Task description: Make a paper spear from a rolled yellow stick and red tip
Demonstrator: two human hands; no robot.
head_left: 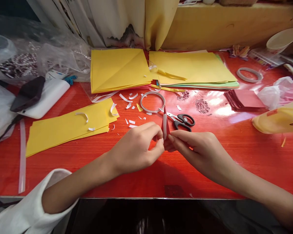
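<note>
Between my two hands stands a small folded red paper piece (164, 125), pointed at the top, with a pale strip along its middle. My left hand (143, 144) pinches its lower left side with thumb and forefinger. On the other side, the fingertips of my right hand (194, 144) are closed on its lower right edge. Just beyond the paper lie scissors (182, 121) with black handles. A roll of tape (142, 104) rests flat behind the paper piece, beside the scissors' blades. The lower part of the folded paper is partly hidden by my fingers.
Stacks of yellow paper (119, 70) lie at the back, and cut yellow strips (73, 125) at the left. White scraps (132, 122) are scattered mid-table. At the right are red paper squares (246, 99), another tape roll (249, 75) and a yellowish bottle (278, 117). A white device (46, 99) lies left.
</note>
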